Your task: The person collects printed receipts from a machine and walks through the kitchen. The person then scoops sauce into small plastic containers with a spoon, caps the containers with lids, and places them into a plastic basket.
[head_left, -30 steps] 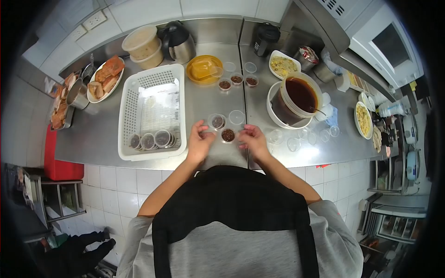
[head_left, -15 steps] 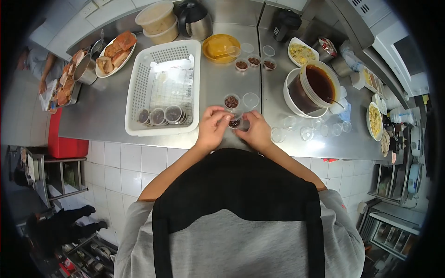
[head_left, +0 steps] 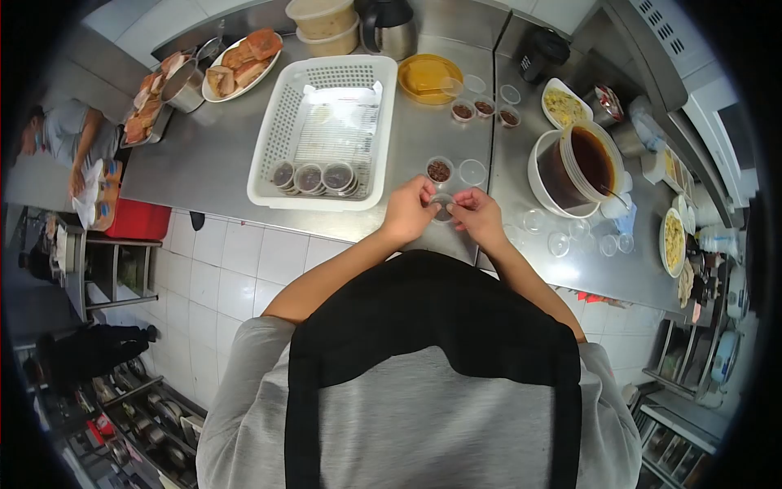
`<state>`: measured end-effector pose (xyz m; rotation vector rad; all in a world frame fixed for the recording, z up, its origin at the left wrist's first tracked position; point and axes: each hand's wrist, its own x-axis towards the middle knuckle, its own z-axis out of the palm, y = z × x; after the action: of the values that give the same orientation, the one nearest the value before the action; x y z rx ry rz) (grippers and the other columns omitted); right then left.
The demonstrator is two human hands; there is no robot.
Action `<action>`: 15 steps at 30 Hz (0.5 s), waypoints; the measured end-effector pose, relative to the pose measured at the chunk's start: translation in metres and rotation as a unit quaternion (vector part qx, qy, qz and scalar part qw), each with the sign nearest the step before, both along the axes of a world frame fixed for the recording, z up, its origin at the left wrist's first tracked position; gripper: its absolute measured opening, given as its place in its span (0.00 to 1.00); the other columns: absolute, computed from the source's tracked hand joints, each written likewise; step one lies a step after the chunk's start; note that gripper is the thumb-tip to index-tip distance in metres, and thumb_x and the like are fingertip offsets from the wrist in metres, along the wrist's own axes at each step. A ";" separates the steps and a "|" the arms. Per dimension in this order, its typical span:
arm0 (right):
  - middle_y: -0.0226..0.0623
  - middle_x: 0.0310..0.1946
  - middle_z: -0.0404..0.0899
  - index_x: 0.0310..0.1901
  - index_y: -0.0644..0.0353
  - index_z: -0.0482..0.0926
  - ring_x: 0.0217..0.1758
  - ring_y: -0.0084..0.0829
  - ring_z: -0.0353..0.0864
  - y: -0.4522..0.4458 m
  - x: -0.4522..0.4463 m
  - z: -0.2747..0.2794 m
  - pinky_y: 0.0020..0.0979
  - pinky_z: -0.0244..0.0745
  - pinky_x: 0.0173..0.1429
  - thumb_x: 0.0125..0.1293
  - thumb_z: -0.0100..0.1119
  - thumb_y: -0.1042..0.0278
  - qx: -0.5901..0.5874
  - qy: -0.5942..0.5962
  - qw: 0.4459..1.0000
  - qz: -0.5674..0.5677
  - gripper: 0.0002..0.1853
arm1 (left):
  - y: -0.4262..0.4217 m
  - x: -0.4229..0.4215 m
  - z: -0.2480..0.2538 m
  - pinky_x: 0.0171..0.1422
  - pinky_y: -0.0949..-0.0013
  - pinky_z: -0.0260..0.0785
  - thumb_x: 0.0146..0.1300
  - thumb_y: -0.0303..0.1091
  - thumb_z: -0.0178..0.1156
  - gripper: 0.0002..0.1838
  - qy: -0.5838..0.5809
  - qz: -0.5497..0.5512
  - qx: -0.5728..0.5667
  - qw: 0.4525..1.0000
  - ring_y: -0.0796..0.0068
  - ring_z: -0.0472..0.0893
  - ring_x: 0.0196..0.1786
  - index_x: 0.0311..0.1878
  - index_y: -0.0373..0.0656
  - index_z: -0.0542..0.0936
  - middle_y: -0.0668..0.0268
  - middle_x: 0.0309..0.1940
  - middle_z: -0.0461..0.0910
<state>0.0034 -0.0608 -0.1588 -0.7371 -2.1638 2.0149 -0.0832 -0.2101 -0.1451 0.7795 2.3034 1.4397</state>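
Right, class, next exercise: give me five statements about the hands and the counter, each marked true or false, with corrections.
1. The left hand and right hand are at the same small cup. True.
2. The cups in the basket stand at its far end. False: the cups in the basket are at the end nearest the person.
3. Three filled cups stand near the yellow plate. True.
4. The tub of dark liquid sits in a red crate. False: the tub of dark liquid is in a white bowl.
5. The apron is black. True.
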 end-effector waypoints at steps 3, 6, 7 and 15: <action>0.33 0.25 0.77 0.34 0.66 0.75 0.22 0.21 0.76 0.008 -0.007 0.003 0.25 0.76 0.25 0.52 0.67 0.73 -0.036 -0.056 0.997 0.023 0.11 | 0.006 -0.007 0.004 0.36 0.68 0.71 0.46 0.28 0.68 0.14 -0.011 -0.014 -0.062 0.998 0.72 0.77 0.29 0.36 0.40 0.76 0.66 0.24 0.75; 0.34 0.23 0.77 0.31 0.67 0.75 0.21 0.24 0.77 0.013 -0.015 0.009 0.25 0.76 0.24 0.50 0.67 0.75 -0.069 -0.103 0.992 0.034 0.11 | 0.013 -0.018 0.000 0.35 0.68 0.71 0.44 0.29 0.69 0.15 -0.012 -0.057 -0.129 0.990 0.72 0.77 0.28 0.36 0.40 0.76 0.66 0.24 0.76; 0.35 0.23 0.77 0.31 0.67 0.75 0.20 0.24 0.77 0.016 -0.019 0.011 0.25 0.76 0.24 0.49 0.68 0.75 -0.076 -0.123 0.989 0.036 0.11 | 0.016 -0.021 0.000 0.33 0.69 0.71 0.44 0.28 0.69 0.15 -0.022 -0.069 -0.150 0.986 0.72 0.78 0.28 0.36 0.40 0.77 0.66 0.24 0.76; 0.36 0.22 0.77 0.32 0.65 0.75 0.21 0.26 0.79 0.021 -0.026 0.013 0.27 0.77 0.24 0.49 0.67 0.74 -0.022 -0.170 0.981 0.097 0.11 | 0.023 -0.039 -0.010 0.24 0.73 0.74 0.46 0.28 0.70 0.13 -0.213 -0.107 -0.157 0.958 0.78 0.77 0.23 0.34 0.38 0.77 0.66 0.26 0.77</action>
<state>-0.0227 -0.0398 -0.1458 -0.9749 -2.4681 2.1714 -0.1224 -0.1875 -0.1547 0.5386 1.9761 0.9952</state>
